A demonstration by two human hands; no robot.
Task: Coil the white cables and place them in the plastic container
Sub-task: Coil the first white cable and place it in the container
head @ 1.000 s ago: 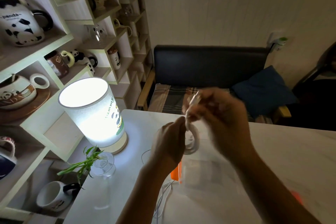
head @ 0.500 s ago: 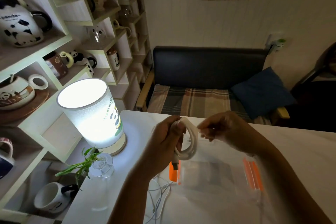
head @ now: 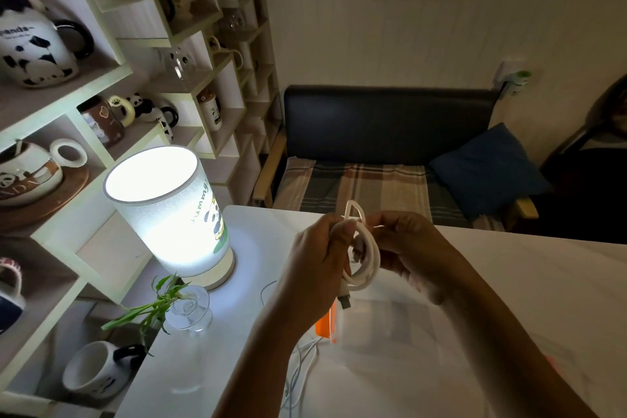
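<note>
A thick white cable [head: 368, 260] is wound into a small coil held above the table. My left hand [head: 317, 261] grips the coil's left side, and a plug end [head: 345, 300] hangs below it. My right hand [head: 412, 248] pinches the cable's free end at the top of the coil, where a small loop sticks up. Under the hands lies a clear plastic container [head: 380, 326] with an orange clip [head: 325, 324] on its left side. Thin white cables [head: 300, 366] trail loose on the white table [head: 543, 282] left of the container.
A lit cylindrical lamp [head: 169, 210] stands at the table's left corner, with a small glass vase of green stems [head: 190, 310] in front of it. Shelves of mugs [head: 101, 95] line the left. A bench with a blue cushion [head: 485, 170] lies beyond the table.
My right hand came down from above the coil and moved close to its top, wrapping the free end around. The coil stays in my left hand.
</note>
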